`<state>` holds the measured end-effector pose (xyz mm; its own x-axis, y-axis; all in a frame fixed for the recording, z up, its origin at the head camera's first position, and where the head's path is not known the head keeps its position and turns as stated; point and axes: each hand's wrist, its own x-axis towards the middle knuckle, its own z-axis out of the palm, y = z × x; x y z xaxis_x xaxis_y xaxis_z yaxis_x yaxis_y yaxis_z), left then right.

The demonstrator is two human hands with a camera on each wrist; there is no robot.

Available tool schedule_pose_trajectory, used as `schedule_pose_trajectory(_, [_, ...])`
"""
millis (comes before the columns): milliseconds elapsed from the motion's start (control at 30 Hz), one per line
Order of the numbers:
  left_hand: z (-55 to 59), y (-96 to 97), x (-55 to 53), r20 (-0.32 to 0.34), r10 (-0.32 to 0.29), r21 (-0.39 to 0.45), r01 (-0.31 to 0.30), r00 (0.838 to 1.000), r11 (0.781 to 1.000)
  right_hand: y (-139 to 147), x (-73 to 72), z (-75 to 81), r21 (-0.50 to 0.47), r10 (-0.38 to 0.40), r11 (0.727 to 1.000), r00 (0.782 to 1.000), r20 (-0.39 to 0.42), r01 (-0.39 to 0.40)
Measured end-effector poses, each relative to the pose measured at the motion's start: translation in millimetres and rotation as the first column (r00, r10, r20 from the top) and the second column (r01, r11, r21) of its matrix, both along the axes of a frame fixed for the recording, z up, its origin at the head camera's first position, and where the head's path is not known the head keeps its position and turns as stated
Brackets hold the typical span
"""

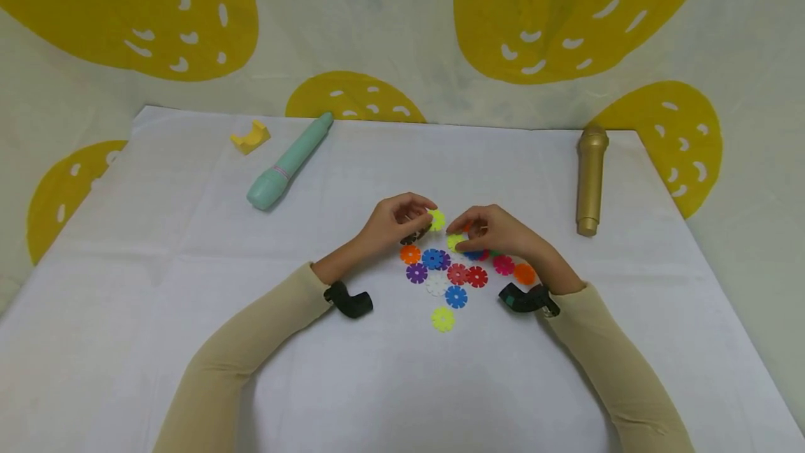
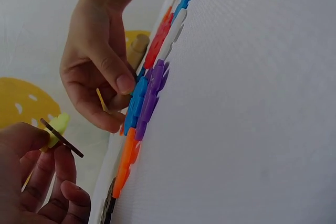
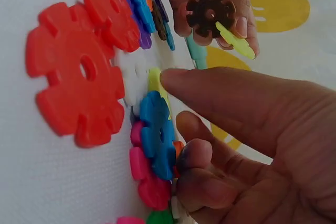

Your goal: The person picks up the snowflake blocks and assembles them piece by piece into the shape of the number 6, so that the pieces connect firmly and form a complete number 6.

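My left hand [image 1: 399, 219] pinches a yellow-green notched plastic disc [image 1: 437, 221] above the table. A dark brown notched disc [image 3: 202, 8] is joined to it at an angle. Fingers of my right hand [image 1: 499, 231] are bent over the loose discs, thumb and index finger apart. Between them lies another yellow-green disc [image 1: 455, 242]; in the right wrist view a fingertip touches or nearly touches its edge. Around it lie a blue disc [image 3: 157, 135], red discs [image 3: 58, 72], a purple disc [image 1: 416, 272], an orange disc [image 1: 410, 254] and several more, some overlapping.
A mint-green toy microphone [image 1: 292, 163] lies at the back left, beside a yellow curved piece [image 1: 251, 138]. At the back right lies a gold toy microphone [image 1: 590, 180]. A single yellow-green disc [image 1: 443, 319] lies nearest the front. White cloth [image 1: 402, 390] covers the table.
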<state>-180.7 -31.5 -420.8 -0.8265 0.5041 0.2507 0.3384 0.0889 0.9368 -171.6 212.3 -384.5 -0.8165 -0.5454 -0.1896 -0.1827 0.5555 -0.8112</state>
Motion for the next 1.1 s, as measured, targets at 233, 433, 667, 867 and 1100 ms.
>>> schedule_pose_trajectory(233, [-1.5,0.2,-0.4,0.017,-0.02,-0.007,0.021,1.0,1.0,0.2,0.0,-4.3,0.04,0.012,0.999,0.998,-0.061,-0.009])
schedule_pose_trajectory(433, [-0.3,0.1,0.6,0.048,-0.026,-0.005,0.027,0.999,1.0,-3.8,1.1,-5.4,0.055,-0.01,0.998,0.997,-0.083,0.015])
schedule_pose_trajectory(667, [0.2,1.0,0.4,0.121,-0.031,0.034,0.027,0.992,0.999,-6.5,1.4,-5.8,0.015,-0.075,0.997,0.991,-0.11,0.077])
schedule_pose_trajectory(867, [2.7,1.1,0.0,0.175,-0.037,0.061,0.027,0.984,0.998,-4.8,1.6,-3.5,-0.032,-0.155,0.988,0.987,-0.049,0.154])
schedule_pose_trajectory(1100, [2.2,1.7,-0.6,0.213,-0.015,0.064,0.002,0.977,0.998,-0.8,0.4,0.6,-0.146,-0.227,0.964,0.974,-0.028,0.22])
